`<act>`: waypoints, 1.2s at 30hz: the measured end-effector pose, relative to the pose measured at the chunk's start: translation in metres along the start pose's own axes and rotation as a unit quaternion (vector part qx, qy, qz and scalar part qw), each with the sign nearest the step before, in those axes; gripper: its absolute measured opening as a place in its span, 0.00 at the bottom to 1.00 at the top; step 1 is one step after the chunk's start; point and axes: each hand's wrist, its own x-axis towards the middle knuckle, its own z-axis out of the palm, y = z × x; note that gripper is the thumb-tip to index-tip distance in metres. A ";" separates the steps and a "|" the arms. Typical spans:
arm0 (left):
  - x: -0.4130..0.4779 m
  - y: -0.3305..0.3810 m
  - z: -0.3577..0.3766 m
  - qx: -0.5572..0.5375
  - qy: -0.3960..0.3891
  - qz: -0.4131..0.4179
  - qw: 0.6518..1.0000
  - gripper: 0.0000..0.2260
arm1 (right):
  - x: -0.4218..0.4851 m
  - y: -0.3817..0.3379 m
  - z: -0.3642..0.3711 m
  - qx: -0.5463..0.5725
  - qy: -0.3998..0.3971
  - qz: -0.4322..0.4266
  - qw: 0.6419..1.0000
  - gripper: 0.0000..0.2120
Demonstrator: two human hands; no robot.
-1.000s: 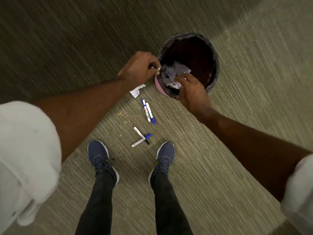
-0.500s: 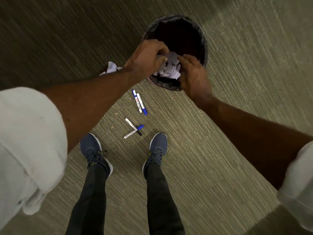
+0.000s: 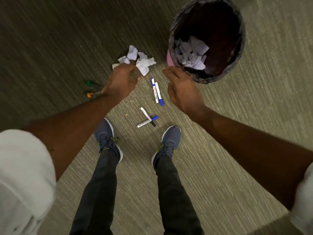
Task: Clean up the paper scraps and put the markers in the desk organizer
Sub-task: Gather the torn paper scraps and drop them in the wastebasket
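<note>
Crumpled white paper scraps [image 3: 142, 62] lie on the carpet left of a black-lined waste bin [image 3: 205, 79], which holds more crumpled paper [image 3: 192, 54]. My left hand [image 3: 121, 81] hovers at the near edge of the floor scraps, its fingers curled downward and hidden. My right hand [image 3: 183, 89] is open with fingers apart, just below the bin's near rim. Two blue-capped markers [image 3: 157, 92] lie side by side between my hands. Two more markers [image 3: 147, 118] lie crossed near my feet. A green-capped marker [image 3: 89, 83] and an orange-capped marker [image 3: 89, 94] show partly behind my left wrist.
My two feet in dark blue shoes [image 3: 108, 138] stand on the green-grey carpet just below the crossed markers. Tiny orange specks [image 3: 126, 114] dot the carpet. The desk organizer is out of sight.
Both hands left the bin opening. My left hand moved left and down to the floor scraps, and my right hand drew back below the rim. The view shifted, revealing the green and orange markers.
</note>
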 end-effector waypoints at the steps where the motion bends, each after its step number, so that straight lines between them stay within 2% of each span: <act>1: -0.002 -0.015 0.001 0.012 0.000 -0.011 1.000 0.16 | 0.005 -0.005 0.007 0.001 -0.004 0.000 1.000 0.24; 6: -0.001 -0.076 0.010 0.026 -0.007 -0.056 0.998 0.15 | 0.032 -0.025 0.050 -0.003 -0.014 0.004 1.000 0.23; 18: 0.066 -0.141 0.052 0.030 -0.012 0.000 0.999 0.18 | 0.122 0.011 0.162 -0.044 -0.025 0.018 0.999 0.27; 21: 0.089 -0.166 0.075 0.052 -0.015 -0.022 0.998 0.22 | 0.149 0.028 0.182 -0.058 -0.024 0.022 0.998 0.26; 24: 0.113 -0.192 0.102 0.082 -0.026 -0.051 0.995 0.26 | 0.175 0.047 0.197 -0.087 -0.016 0.078 0.993 0.22; 26: 0.125 -0.207 0.115 0.099 -0.040 -0.063 0.992 0.30 | 0.191 0.058 0.209 -0.090 -0.025 0.102 0.990 0.24; 29: 0.132 -0.216 0.131 0.080 -0.024 -0.054 0.995 0.34 | 0.204 0.064 0.229 -0.103 -0.081 0.078 0.988 0.33; 32: 0.135 -0.214 0.137 0.098 -0.006 -0.052 0.994 0.29 | 0.209 0.066 0.246 -0.145 -0.062 0.046 0.986 0.30; 35: 0.135 -0.214 0.132 0.116 0.034 -0.018 0.993 0.17 | 0.208 0.065 0.254 -0.149 -0.030 0.013 0.988 0.22; 36: 0.133 -0.214 0.131 0.089 0.049 -0.009 0.995 0.15 | 0.208 0.062 0.254 -0.148 -0.031 0.007 0.989 0.18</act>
